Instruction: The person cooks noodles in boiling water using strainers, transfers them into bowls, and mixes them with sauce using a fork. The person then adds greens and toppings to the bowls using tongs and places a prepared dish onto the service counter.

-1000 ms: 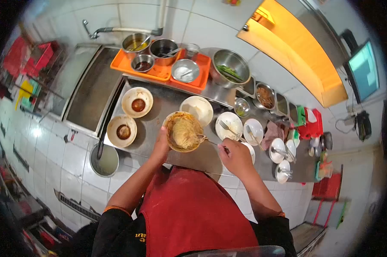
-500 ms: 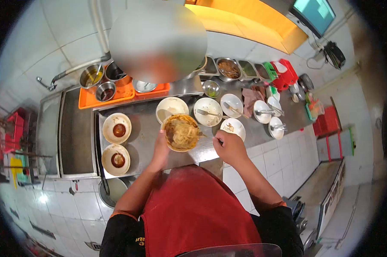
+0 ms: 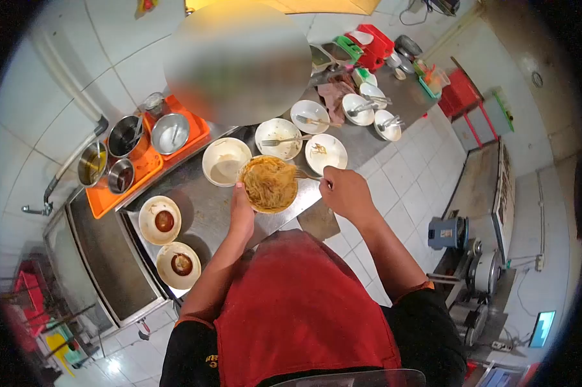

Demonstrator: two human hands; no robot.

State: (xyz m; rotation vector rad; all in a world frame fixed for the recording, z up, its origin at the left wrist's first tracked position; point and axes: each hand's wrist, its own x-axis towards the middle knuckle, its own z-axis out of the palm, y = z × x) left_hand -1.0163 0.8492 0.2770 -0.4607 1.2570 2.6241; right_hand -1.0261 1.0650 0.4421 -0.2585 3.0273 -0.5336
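Loosely tangled orange-brown noodles (image 3: 269, 183) fill the bowl (image 3: 276, 210) the left hand (image 3: 242, 211) grips; the right hand (image 3: 347, 193) clasps a fork (image 3: 305, 175).

A strip of steel counter (image 3: 204, 206) leaves a passage between the sauce bowls (image 3: 149, 222) and the left hand (image 3: 242, 213). Beyond the noodle bowl (image 3: 273, 210), a pale bowl (image 3: 226, 169) and dishes with forks (image 3: 275, 129) block the way; a fork (image 3: 308, 175) spans the gap to the right hand (image 3: 350, 195). Free space lies right of that hand.

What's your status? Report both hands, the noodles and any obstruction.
Left hand holding noodle bowl, thumb at rim. Right hand gripping fork, tines at the noodles. White bowl close beyond, not blocking fork.
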